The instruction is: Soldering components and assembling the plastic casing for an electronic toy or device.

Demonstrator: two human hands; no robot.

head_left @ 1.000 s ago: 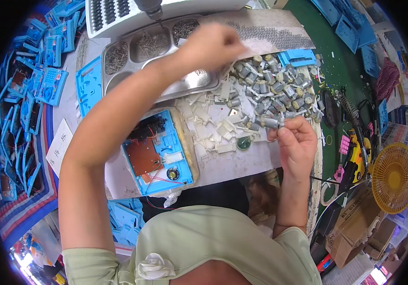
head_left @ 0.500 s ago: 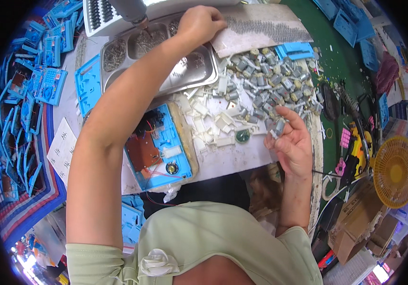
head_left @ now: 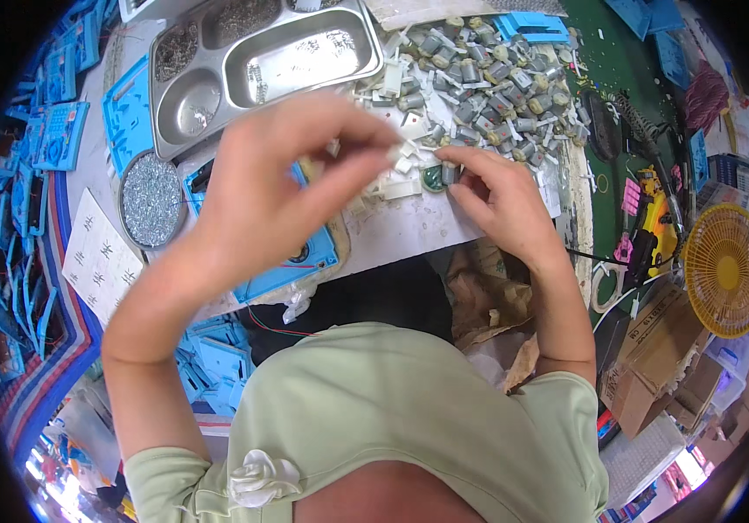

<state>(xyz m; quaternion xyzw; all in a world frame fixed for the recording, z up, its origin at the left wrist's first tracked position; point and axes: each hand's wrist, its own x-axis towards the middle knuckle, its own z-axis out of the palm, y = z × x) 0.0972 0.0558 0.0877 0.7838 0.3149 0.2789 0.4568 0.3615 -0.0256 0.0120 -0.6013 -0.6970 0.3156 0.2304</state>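
Head view: left hand (head_left: 279,187) half-curled, contents unclear; right hand (head_left: 507,196) pinches motor (head_left: 450,174); paper (head_left: 94,253) bears handwriting.

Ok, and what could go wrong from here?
The small grey motor between the right hand's thumb and fingers could slip and get lost among the similar heaped motors. The left forearm, close to the round dish of tiny metal pieces, might knock it and spill them.

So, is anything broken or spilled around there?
A cardboard box on the right looks damaged: its edge is ragged. Little pale bits lie scattered on the green surface past the small grey motors, so they may have spilled. The motors' heap looks messy, too.
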